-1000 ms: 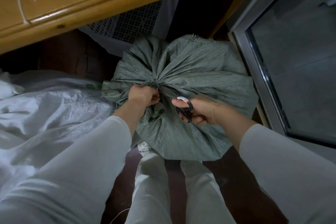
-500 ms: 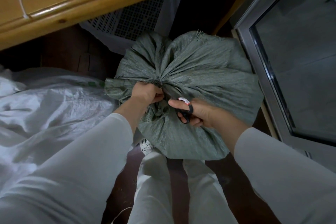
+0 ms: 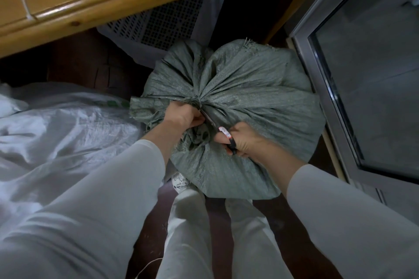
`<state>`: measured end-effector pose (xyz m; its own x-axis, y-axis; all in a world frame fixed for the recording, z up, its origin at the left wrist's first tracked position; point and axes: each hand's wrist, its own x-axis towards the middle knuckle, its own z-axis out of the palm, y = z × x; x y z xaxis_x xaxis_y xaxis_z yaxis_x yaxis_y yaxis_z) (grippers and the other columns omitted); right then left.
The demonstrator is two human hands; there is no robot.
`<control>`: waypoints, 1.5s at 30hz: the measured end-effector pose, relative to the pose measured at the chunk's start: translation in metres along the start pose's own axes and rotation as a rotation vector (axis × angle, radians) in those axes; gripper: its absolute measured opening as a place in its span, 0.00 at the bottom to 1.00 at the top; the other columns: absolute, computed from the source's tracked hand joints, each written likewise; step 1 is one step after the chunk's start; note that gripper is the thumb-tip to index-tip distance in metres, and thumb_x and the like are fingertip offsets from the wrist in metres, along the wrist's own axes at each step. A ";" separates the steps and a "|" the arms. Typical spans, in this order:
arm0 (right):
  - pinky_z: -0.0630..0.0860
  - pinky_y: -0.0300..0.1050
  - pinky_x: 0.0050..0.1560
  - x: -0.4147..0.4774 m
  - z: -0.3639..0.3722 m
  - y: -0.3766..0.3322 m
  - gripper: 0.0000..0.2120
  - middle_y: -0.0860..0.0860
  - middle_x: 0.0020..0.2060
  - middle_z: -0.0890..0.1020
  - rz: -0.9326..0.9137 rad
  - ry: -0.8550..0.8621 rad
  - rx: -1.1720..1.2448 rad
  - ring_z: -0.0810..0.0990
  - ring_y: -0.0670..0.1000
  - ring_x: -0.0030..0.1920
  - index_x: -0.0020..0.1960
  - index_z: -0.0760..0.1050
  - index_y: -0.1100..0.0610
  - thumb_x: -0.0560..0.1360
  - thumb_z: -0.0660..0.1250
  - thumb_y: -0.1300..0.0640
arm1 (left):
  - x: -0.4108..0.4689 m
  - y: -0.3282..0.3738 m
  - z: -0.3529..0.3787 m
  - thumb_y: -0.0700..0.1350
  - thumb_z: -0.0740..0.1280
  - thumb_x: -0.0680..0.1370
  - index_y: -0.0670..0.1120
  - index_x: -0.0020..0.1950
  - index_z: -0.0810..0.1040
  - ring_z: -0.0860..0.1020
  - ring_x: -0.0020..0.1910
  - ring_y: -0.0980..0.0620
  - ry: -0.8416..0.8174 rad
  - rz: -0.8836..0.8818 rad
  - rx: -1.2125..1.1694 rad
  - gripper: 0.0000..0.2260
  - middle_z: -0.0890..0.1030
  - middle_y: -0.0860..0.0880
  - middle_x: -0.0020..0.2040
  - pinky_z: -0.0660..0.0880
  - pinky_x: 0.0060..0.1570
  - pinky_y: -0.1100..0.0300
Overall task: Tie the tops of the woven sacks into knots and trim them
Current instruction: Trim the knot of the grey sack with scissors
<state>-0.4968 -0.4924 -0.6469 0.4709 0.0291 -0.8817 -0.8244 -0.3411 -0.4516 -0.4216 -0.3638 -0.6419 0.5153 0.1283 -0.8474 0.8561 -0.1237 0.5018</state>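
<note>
Dark floor point(image 3: 267, 242) fills the lower middle of the frame between the person's pale trouser legs, and a wooden desk point(image 3: 108, 0) edge runs across the upper left, cut off by the top border; what it carries is mostly out of view apart from some thin white strands at the top left corner. Below the desk edge a perforated white basket point(image 3: 167, 22) is half hidden behind the green woven sack point(image 3: 249, 88), which sits at centre frame, bulging and gathered into radiating pleats that meet at a tied neck. What the sack holds cannot be seen. On the left side of the frame lies a crumpled white woven sack point(image 3: 68, 129), partly covered by the person's left sleeve, and a glass door with a metal frame point(image 3: 317, 88) takes up the right side. The left hand point(image 3: 181, 118) is closed in a fist around the bunched neck of the green sack just left of centre, its fingers hidden in the folds. The right hand point(image 3: 242, 140) is wrapped around the black handles of the scissors point(image 3: 215, 125), which angle up and left toward the neck; the blades are thin, dark and partly hidden against the left hand, so how far apart they stand is hard to make out. Both forearms reach in from the bottom corners in long white sleeves.
</note>
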 end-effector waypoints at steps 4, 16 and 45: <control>0.55 0.29 0.16 -0.004 -0.001 -0.002 0.14 0.48 0.13 0.70 -0.037 0.008 0.060 0.63 0.43 0.12 0.29 0.69 0.60 0.71 0.67 0.60 | -0.003 0.001 0.002 0.24 0.58 0.75 0.36 0.48 0.71 0.74 0.33 0.46 -0.013 0.002 -0.027 0.09 0.74 0.42 0.36 0.80 0.41 0.52; 0.62 0.39 0.25 -0.011 -0.012 0.012 0.27 0.54 0.30 0.77 0.129 -0.316 0.021 0.68 0.47 0.23 0.34 0.74 0.59 0.65 0.69 0.33 | -0.006 -0.003 -0.006 0.30 0.64 0.76 0.35 0.45 0.75 0.78 0.36 0.47 -0.087 -0.033 0.057 0.03 0.78 0.38 0.43 0.81 0.46 0.52; 0.59 0.44 0.25 -0.034 0.096 -0.350 0.17 0.50 0.27 0.68 -0.616 0.381 -0.554 0.70 0.52 0.31 0.30 0.68 0.55 0.70 0.72 0.51 | -0.018 0.188 -0.260 0.39 0.68 0.75 0.42 0.65 0.76 0.77 0.61 0.46 0.442 0.539 0.080 0.19 0.80 0.43 0.60 0.72 0.64 0.55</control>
<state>-0.2549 -0.2837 -0.4717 0.9308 0.0768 -0.3573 -0.1704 -0.7737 -0.6102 -0.2592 -0.1332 -0.4869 0.8498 0.4144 -0.3257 0.4798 -0.3526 0.8034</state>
